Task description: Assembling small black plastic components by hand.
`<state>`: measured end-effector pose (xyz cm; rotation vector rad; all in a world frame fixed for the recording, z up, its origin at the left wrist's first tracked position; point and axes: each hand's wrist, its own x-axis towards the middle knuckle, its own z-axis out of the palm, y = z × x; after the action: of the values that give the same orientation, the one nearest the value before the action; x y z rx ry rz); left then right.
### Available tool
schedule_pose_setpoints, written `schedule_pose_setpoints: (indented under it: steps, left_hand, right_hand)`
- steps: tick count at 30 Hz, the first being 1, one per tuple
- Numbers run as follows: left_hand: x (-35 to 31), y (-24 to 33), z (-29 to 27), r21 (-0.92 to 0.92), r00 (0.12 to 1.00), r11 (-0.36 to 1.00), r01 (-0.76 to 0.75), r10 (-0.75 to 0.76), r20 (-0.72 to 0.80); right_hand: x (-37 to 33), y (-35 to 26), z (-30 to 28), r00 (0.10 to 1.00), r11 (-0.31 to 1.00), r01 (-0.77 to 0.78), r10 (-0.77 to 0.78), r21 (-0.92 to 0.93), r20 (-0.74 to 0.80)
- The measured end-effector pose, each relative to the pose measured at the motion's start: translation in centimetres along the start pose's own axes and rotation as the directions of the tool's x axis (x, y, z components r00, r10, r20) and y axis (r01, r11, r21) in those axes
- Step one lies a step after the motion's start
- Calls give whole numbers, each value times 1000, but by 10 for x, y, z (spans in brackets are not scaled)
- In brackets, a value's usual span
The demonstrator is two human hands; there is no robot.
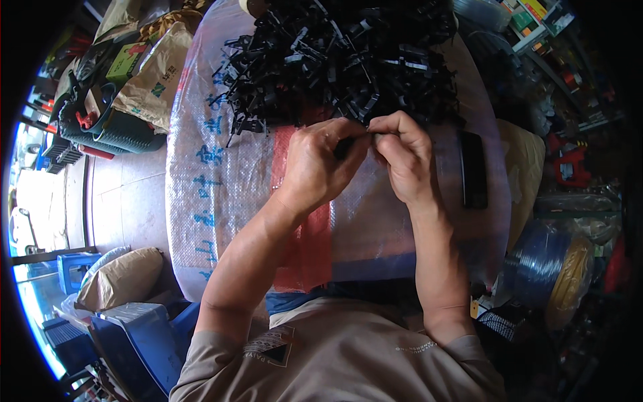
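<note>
My left hand (pixel 321 159) is closed around a small black plastic part (pixel 344 147), a dark bit of which shows between thumb and fingers. Facing it, my right hand (pixel 406 157) has thumb and forefinger pinched together. The fingertips of both hands meet at one spot, and what the right ones grip there is too small and covered to make out. Just beyond the hands lies a big heap of black plastic parts (pixel 341 63), tangled together. Under my forearms spreads a whitish woven plastic sheet (pixel 375 234) with a red band (pixel 305 248) down its middle.
A black phone-like slab (pixel 473 169) lies on the sheet at the right. Left on the floor are a paper sack (pixel 155 84), a green ribbed hose coil (pixel 130 130) and blue bins (pixel 137 342). At the right stand a wrapped spool (pixel 546 271) and a loaded shelf (pixel 536 30).
</note>
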<state>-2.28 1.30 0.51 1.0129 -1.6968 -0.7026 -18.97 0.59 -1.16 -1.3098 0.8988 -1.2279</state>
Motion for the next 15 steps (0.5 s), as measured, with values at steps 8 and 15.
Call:
schedule_pose_setpoints:
  steps: [8, 15]
  left_hand:
    - [8, -4, -29, -445, 695, 546, 710, -442, 566]
    - [1, -1, -19, -101, 745, 949, 300, -167, 646]
  right_hand:
    - [-31, -9, -1, 996, 999, -50, 49, 16, 79]
    - [-63, -7, -7, 984, 984, -160, 165, -81, 60]
